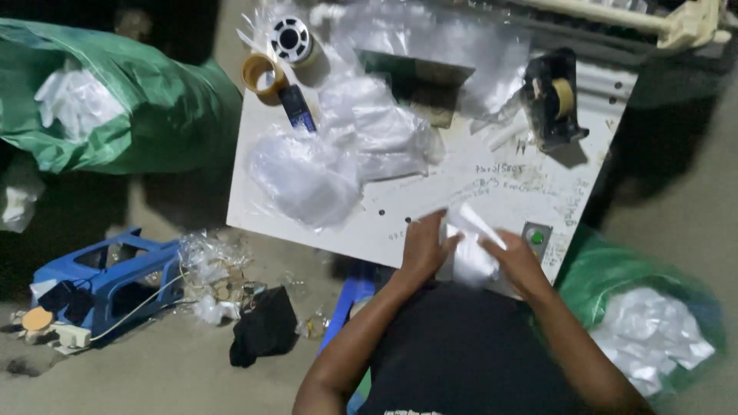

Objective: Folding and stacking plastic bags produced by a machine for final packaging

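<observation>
My left hand [424, 247] and my right hand [516, 260] meet at the near edge of a white table [492, 184]. Both grip a small clear plastic bag with something white in it [470, 246], held between them just above the tabletop. The bag is blurred and its contents cannot be made out. A pile of clear plastic bags [338, 150] lies on the table's left half, beyond my left hand.
A black tape dispenser [552, 98] stands at the table's far right, two tape rolls [277, 54] at the far left. Green sacks of white pieces sit at left [115, 92] and lower right [646, 323]. An overturned blue stool [108, 280] and scraps lie on the floor.
</observation>
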